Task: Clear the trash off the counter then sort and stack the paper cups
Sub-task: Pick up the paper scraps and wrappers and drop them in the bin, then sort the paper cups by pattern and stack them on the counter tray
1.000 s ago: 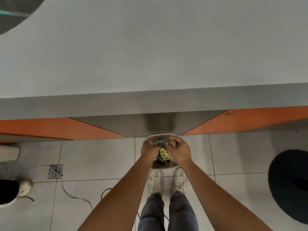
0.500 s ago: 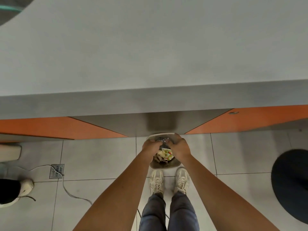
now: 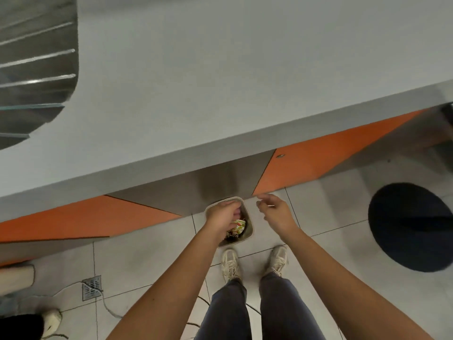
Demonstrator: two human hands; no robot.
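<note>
View: head camera, looking steeply down.
Counter (image 3: 220,82): its grey top fills the upper half, and the front edge slants from lower left to upper right.
Counter base: 2 orange panels (image 3: 85,222) flank a grey metal panel (image 3: 208,182).
Floor: grey tiles (image 3: 147,261).
Bin (image 3: 248,227): small and rounded-square with a pale rim. It stands on the tiles against the foot of the metal panel.
Trash (image 3: 239,225): crumpled wrappers lie inside the bin. 1 has green, yellow and red print, and darker scraps lie below it.
Left hand (image 3: 221,215): it is over the mouth of the bin, back of the hand up. The fingers curl down into the opening just above the trash. I cannot tell whether they pinch anything.
Right hand (image 3: 277,213): it is just to the right of the bin, clear of the rim and above the tiles. The fingers are loosely curled with the thumb near the forefinger, and nothing shows in them.
Forearms: both are bare and reach up from the bottom edge of the frame.
Trainers (image 3: 230,262): 2 pale ones stand just behind the bin, with dark trousers (image 3: 228,310) above them.
Drain (image 3: 92,287): a metal grate at lower left, with a pale cable (image 3: 107,309) running past it.
Dark round shape (image 3: 411,227): on the floor at the right, well apart from the bin. I cannot tell what it is.
Ribbed metal surface (image 3: 36,57): at upper left, beside the counter top.
Other shoe (image 3: 51,320): pale, in the lower left corner.
</note>
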